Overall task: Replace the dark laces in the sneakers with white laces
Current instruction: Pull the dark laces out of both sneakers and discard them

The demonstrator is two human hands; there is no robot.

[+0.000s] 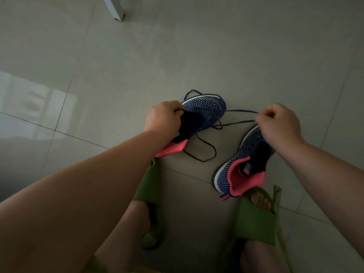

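Sneakers: two lie on the tiled floor (pixel 197 46) in front of your feet, both dark blue knit with pale dashes, white soles and coral heel collars. The left sneaker (pixel 204 113) points away from you; the right sneaker (pixel 246 160) sits near it, closer to your right foot, heel towards you. A dark lace (pixel 238 111) runs out of the left sneaker's front, and more of it loops loose on the floor between the two shoes. Your left hand (pixel 163 119) curls over the left sneaker's opening, its grip closed on the collar. Your right hand (pixel 277 125) hovers above the right sneaker's toe, fingers (pixel 263 118) pinched tight on the lace, which stretches taut to the left sneaker. You wear green slippers (pixel 256 215).
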